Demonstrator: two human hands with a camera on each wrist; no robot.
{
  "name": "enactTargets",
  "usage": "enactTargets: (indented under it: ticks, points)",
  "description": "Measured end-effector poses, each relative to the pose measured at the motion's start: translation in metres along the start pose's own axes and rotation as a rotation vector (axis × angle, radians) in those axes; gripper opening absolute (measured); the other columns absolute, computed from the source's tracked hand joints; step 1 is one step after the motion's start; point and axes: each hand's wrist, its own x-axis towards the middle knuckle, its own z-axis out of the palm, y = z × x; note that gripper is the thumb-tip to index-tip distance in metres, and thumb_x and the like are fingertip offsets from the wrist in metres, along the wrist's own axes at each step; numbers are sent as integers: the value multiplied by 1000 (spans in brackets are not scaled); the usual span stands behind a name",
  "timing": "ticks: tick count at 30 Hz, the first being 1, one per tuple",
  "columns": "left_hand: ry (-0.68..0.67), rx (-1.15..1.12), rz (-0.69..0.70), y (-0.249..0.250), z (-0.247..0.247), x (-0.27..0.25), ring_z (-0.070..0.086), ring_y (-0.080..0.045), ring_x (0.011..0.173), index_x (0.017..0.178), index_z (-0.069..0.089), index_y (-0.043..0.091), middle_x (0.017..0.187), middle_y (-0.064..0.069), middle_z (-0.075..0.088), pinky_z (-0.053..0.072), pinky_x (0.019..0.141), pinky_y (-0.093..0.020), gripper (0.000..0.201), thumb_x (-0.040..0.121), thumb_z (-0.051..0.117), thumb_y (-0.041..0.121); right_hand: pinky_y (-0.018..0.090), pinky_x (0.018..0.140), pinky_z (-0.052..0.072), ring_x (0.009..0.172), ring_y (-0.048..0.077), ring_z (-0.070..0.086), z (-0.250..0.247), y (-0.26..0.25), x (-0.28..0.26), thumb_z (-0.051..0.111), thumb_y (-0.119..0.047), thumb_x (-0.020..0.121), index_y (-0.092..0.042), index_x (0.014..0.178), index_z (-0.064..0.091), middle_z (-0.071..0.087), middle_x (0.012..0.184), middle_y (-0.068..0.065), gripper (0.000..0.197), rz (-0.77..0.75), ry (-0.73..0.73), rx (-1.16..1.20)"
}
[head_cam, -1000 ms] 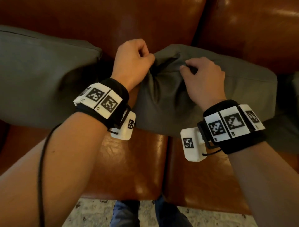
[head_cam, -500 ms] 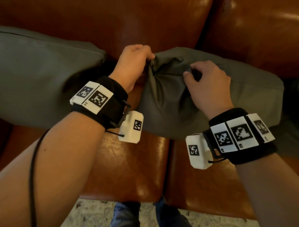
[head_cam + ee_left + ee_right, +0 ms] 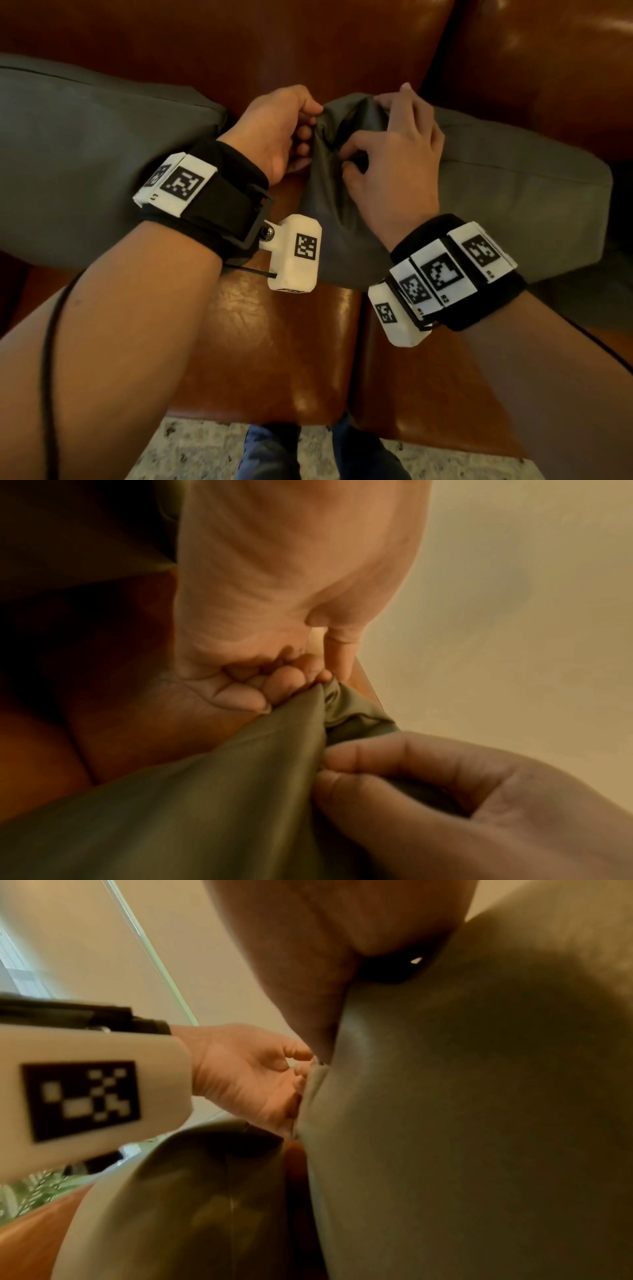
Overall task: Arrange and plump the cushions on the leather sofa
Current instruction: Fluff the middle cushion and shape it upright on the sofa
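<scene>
Two grey-green cushions lean on the brown leather sofa (image 3: 274, 342). The left cushion (image 3: 85, 154) lies untouched. The right cushion (image 3: 513, 192) is bunched at its left end. My left hand (image 3: 301, 137) pinches that bunched corner, with fingers curled on the fabric (image 3: 308, 693). My right hand (image 3: 387, 144) grips the same end from the right, thumb and fingers dug into the folds (image 3: 359, 761). In the right wrist view the right cushion (image 3: 479, 1123) fills the frame, with the left hand (image 3: 260, 1085) at its edge.
The sofa backrest (image 3: 308, 44) rises behind the cushions, with a seam between two seat pads (image 3: 356, 342). A pale speckled rug (image 3: 191, 448) and my blue-trousered legs (image 3: 270, 452) show below the seat front. Cables trail from both wristbands.
My right hand has moved left onto the bunched corner, close to the left hand. The left hand has shifted its pinch lower on the fabric. The corner is more gathered.
</scene>
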Motion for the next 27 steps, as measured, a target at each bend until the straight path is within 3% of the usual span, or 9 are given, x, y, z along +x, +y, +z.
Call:
enactTargets:
  ticks: [3, 6, 8, 11, 13, 17, 20, 23, 27]
  points:
    - [27, -29, 21, -1, 0, 0, 42, -10, 49, 69, 50, 20, 55, 7, 41, 40, 58, -25, 18, 86, 54, 27, 45, 110, 27, 138, 31, 34, -1, 0, -1, 68, -23, 81, -23, 85, 74, 52, 130, 9, 7, -36, 107, 93]
    - [70, 16, 140, -3, 1, -4, 48, -12, 53, 73, 54, 18, 61, 4, 47, 42, 56, -25, 14, 86, 57, 21, 46, 105, 35, 133, 29, 40, -2, -2, -10, 67, -20, 82, -20, 85, 72, 55, 122, 10, 6, -110, 194, 174]
    - [111, 122, 371, -9, 0, -9, 51, -11, 59, 76, 55, 19, 66, 4, 52, 43, 57, -25, 12, 88, 58, 17, 44, 99, 40, 126, 29, 45, -2, -2, -13, 67, -18, 83, -18, 86, 70, 56, 119, 10, 5, -129, 229, 200]
    - [166, 430, 867, -24, -6, -20, 48, -2, 69, 89, 56, 15, 82, 4, 52, 41, 64, -16, 7, 87, 55, 8, 40, 90, 45, 112, 28, 52, -3, 3, -15, 65, -14, 85, -12, 89, 69, 56, 116, 14, 6, -140, 250, 259]
    - [152, 643, 1026, -31, -8, -22, 48, -6, 81, 96, 61, 11, 96, -1, 49, 42, 71, -17, 13, 86, 53, 7, 38, 91, 47, 108, 27, 54, -2, 5, -17, 65, -11, 86, -8, 90, 69, 55, 115, 16, 7, -151, 252, 306]
    - [128, 919, 1110, -24, -13, -18, 49, -21, 98, 103, 66, 15, 104, -8, 53, 41, 83, -28, 18, 89, 57, 19, 32, 92, 49, 108, 24, 56, -1, 7, -19, 64, -9, 88, -5, 91, 68, 54, 116, 16, 6, -141, 235, 375]
    - [93, 1065, 1147, -17, -18, -16, 44, -22, 102, 109, 66, 16, 109, -8, 53, 35, 83, -26, 22, 91, 58, 25, 23, 93, 47, 108, 21, 56, -1, 7, -19, 65, -8, 88, -5, 91, 68, 55, 116, 16, 6, -137, 230, 386]
    - [97, 1145, 1188, -12, -17, -16, 44, -28, 102, 103, 65, 12, 107, -10, 52, 39, 81, -34, 18, 92, 57, 23, 21, 91, 46, 107, 18, 55, 0, 5, -19, 65, -8, 87, -5, 91, 68, 55, 114, 14, 6, -142, 225, 379]
    - [108, 1082, 1162, -11, -16, -6, 42, -24, 104, 102, 61, 11, 110, -9, 51, 30, 81, -22, 13, 94, 54, 20, 15, 92, 43, 108, 17, 54, -1, 5, -19, 66, -9, 87, -6, 91, 69, 55, 114, 13, 6, -122, 217, 385]
